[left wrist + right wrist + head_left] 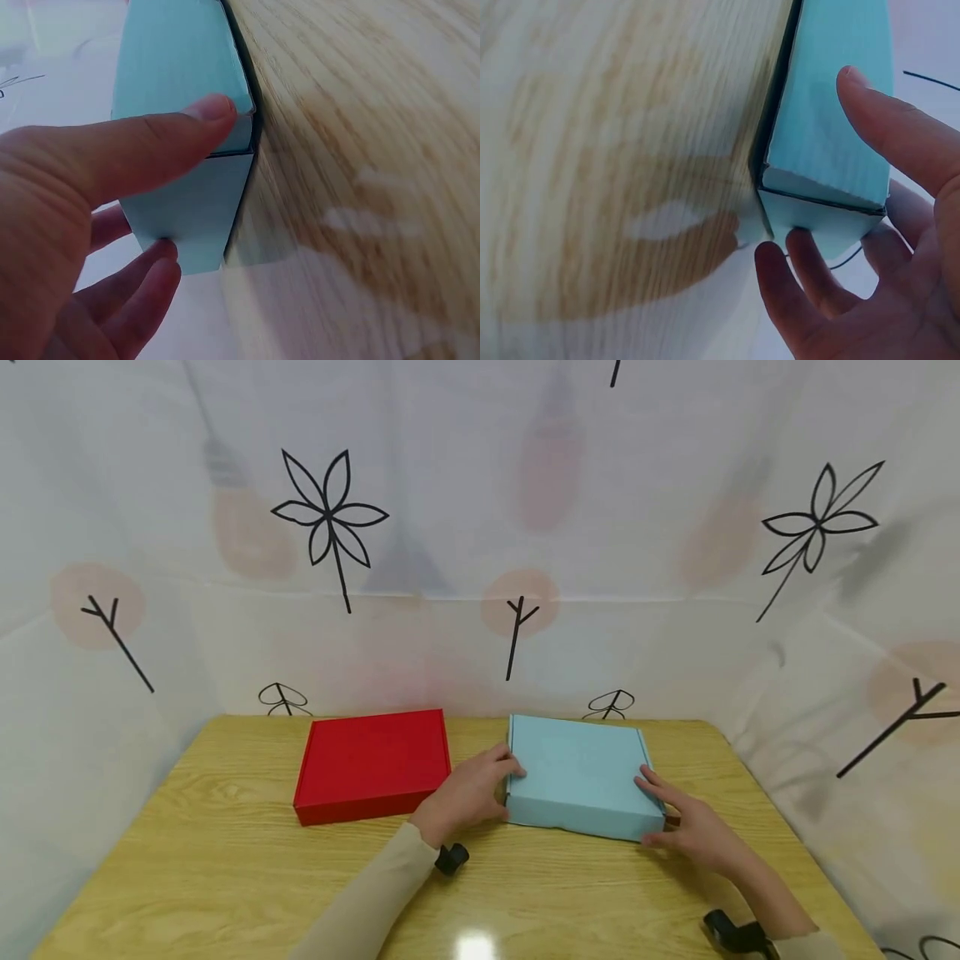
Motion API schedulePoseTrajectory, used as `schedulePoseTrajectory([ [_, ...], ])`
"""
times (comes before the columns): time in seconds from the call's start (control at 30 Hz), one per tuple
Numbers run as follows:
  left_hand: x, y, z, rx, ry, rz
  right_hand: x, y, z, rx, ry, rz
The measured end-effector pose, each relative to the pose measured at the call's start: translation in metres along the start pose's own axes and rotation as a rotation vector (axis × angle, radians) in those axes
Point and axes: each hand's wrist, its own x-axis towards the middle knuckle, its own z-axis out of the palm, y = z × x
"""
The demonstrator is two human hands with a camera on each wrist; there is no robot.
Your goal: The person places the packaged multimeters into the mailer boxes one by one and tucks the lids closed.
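A light blue cardboard box (581, 772) with its lid closed lies on the wooden table, right of the middle. My left hand (468, 789) holds its left end. In the left wrist view the thumb (172, 142) lies across the front face near the corner, with fingers (146, 285) at the end face. At the box's right end is my right hand (697, 827), curved round the front corner. The right wrist view shows its thumb (885, 124) over the front face and fingertips by the end face. The box's far side is hidden.
A closed red box (375, 760) lies to the left, partly behind my left hand and close to it. The wooden table (202, 852) ends at a patterned white cloth (442, 535) at the back and sides. Dark wrist devices (452, 858) sit at both wrists.
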Motion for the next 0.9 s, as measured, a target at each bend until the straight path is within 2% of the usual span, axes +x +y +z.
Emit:
schedulePoseTrajectory([
  [0.23, 0.0006, 0.0017, -0.0022, -0.018, -0.004, 0.008, 0.0000, -0.0021, -0.0015, 0.016, 0.008, 0.041],
  [0.57, 0.0025, 0.0015, -0.0015, -0.039, -0.049, -0.065, 0.0011, -0.0037, 0.0013, 0.023, 0.009, 0.048],
  [0.9, 0.0045, 0.0031, -0.0035, 0.019, -0.031, -0.026, 0.0014, -0.0032, -0.0002, 0.062, -0.012, 0.081],
])
